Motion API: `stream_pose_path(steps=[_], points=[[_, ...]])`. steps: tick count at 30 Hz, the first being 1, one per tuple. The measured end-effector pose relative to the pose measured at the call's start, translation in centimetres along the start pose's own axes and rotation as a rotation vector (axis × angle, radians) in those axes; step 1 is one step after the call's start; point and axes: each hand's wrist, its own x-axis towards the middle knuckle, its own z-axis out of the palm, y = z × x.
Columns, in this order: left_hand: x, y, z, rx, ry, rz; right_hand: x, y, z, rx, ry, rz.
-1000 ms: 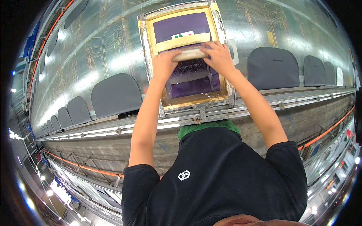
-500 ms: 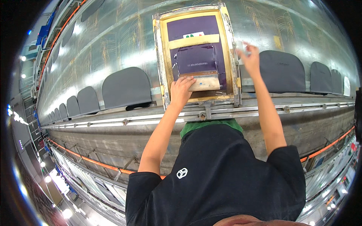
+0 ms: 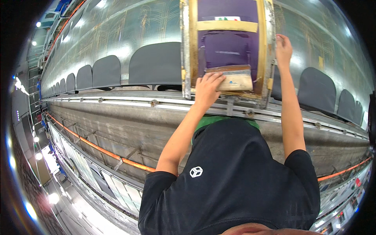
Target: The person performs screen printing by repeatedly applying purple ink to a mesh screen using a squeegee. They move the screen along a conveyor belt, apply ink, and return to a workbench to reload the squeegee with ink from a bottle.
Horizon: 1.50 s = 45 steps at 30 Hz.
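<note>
My left hand (image 3: pixel 208 89) is closed on a wooden-handled squeegee (image 3: pixel 237 79), near the front end of a screen printing frame (image 3: pixel 270 51). The squeegee lies across the lower part of the purple screen mesh (image 3: pixel 227 45). At the frame's right side, the curled fingers of my right hand (image 3: pixel 284 49) press against its metal edge. Yellow tape (image 3: pixel 227 26) crosses the mesh, with a small white, green and red patch (image 3: pixel 228 18) beyond it. Dark wet ink lies around the mesh's middle panel.
Grey rounded panels (image 3: pixel 156 64) line the long shiny table (image 3: pixel 117 31) on both sides of the frame. A metal rail (image 3: pixel 125 98) with knobs runs along the near edge. An orange pipe (image 3: pixel 98 145) lies behind me, to the left.
The frame has slid left relative to the rail and grey panels, the squeegee with it. My right hand has come from hovering, fingers apart, to the frame's right edge. The view has shifted.
</note>
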Motion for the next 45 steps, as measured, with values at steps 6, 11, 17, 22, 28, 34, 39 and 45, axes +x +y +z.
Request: stream_pose_path(steps=[6, 11, 17, 22, 28, 34, 39, 45], points=[[-4.5, -15.7, -9.0, 0.077, -0.061, -0.071, -7.8, -7.9, 17.6, 0.057, 0.005, 0.017], [-6.4, -24.3, -12.6, 0.164, -0.073, 0.037, -11.3, -12.2, 24.5, 0.009, 0.007, 0.082], [-8.3, -26.9, -14.3, 0.147, -0.071, 0.099, -12.1, -12.2, 27.6, -0.048, 0.017, 0.053], [-10.3, -27.6, -14.7, 0.163, -0.132, 0.132, -12.4, -12.4, 27.6, -0.122, -0.022, 0.158], [-0.5, -31.1, -14.4, 0.183, -0.120, 0.101, -11.4, -14.3, 24.8, -0.651, -0.226, -0.141], [11.5, -31.5, -17.4, 0.076, -0.323, -0.112, -10.9, -25.3, 27.7, -0.527, -0.647, -0.497], [4.9, -32.4, -13.0, 0.180, -0.031, 0.118, -17.8, -21.8, 28.6, -0.589, -0.584, -0.548], [-1.3, -30.8, -13.9, 0.126, -0.115, 0.093, -24.0, -23.1, 25.0, -0.472, -0.720, -0.412]])
